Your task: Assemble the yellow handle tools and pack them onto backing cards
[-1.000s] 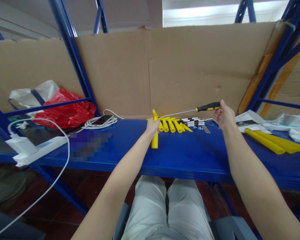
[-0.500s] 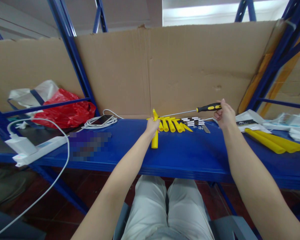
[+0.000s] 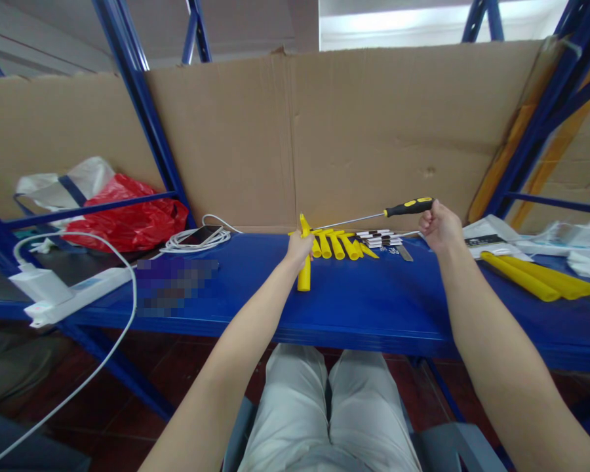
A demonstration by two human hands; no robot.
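Observation:
My left hand (image 3: 299, 249) is closed around a yellow tapered tube (image 3: 303, 278), which stands roughly upright over the blue shelf (image 3: 255, 288). In my right hand (image 3: 441, 227), the end of a screwdriver (image 3: 409, 207) with a black and yellow handle is pinched between the fingers. Its long metal shaft slopes down to the left, towards the yellow tube; where the tip ends is hard to make out behind my left hand. Just right of my left hand lies a row of several yellow tubes (image 3: 338, 246). Beside them are small black and white pieces (image 3: 376, 238).
Two larger yellow tubes (image 3: 535, 278) lie at the right, by plastic packets (image 3: 494, 239). On the left are a red bag (image 3: 128, 213), a coiled white cable (image 3: 196, 241) and a power strip (image 3: 78, 298). A cardboard panel (image 3: 364, 137) closes off the back.
The screwdriver's handle has shifted slightly left and tilts up a little more towards my right hand. My left hand and its yellow tube have stayed in place.

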